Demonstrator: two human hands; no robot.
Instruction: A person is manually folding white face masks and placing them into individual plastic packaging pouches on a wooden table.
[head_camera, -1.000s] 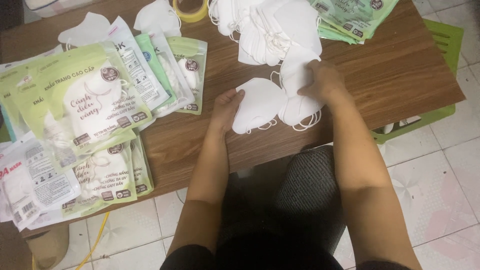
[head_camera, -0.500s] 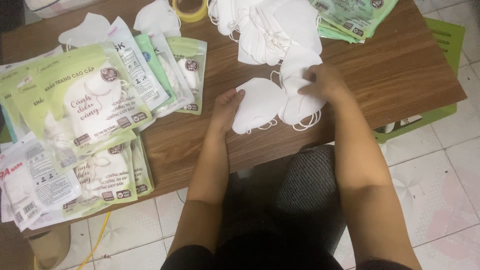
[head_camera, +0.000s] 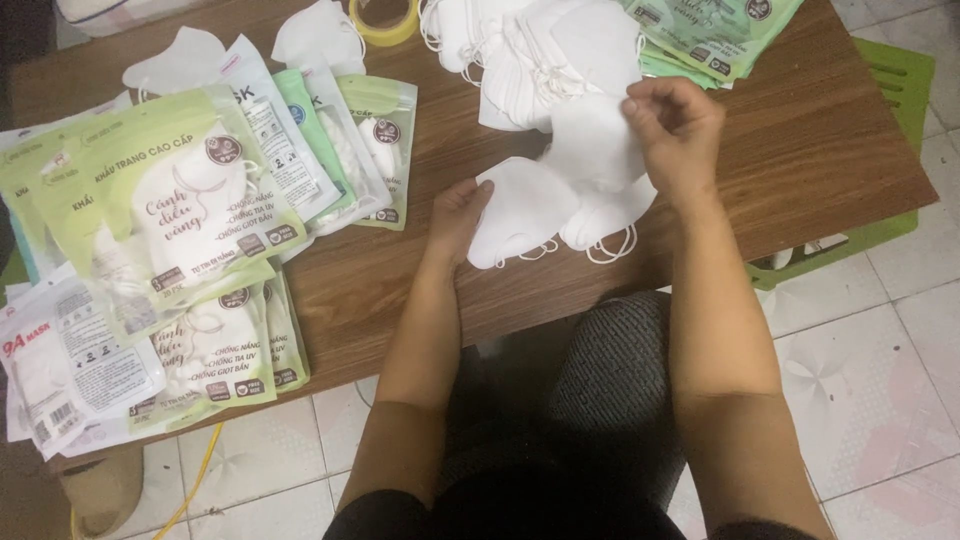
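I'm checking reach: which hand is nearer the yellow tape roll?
Left. The left hand rests on a white mask below the tape roll; the right hand sits farther off to the roll's right, pinching another mask.

Left hand (head_camera: 458, 215) rests flat with fingers curled; right hand (head_camera: 677, 128) is raised, fingertips pinched together, both forearms bare
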